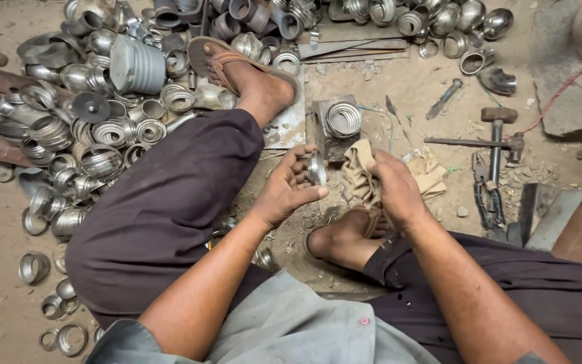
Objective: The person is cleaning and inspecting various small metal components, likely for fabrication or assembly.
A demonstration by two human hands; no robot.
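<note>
While the person sat on the dirt floor point(385, 84) with knees spread, the left hand point(289, 189) held a small shiny metal ring point(316, 168) upright, pinched between thumb and curled fingers, just in front of the body. The right hand point(393, 189) was closed on a crumpled tan cloth point(360, 176), which lay bunched between that hand and the ring; the cloth's edge sat just beside the ring, though whether they touched could not be told. The two hands stood near each other, not joined.

Just beyond the ring, a small metal block point(331, 131) rested on the ground with a ribbed ring point(343, 119) sitting on top of it. A large heap of similar ribbed metal rings and cups point(95, 128) spread to the left of the left leg, and the left foot wore a sandal point(227, 64) at the edge of that heap. To the right of the cloth lay a hammer point(498, 135), with pliers point(485, 189) close below it. More shiny rounded metal pieces point(439, 20) lay along the far edge of the floor.
</note>
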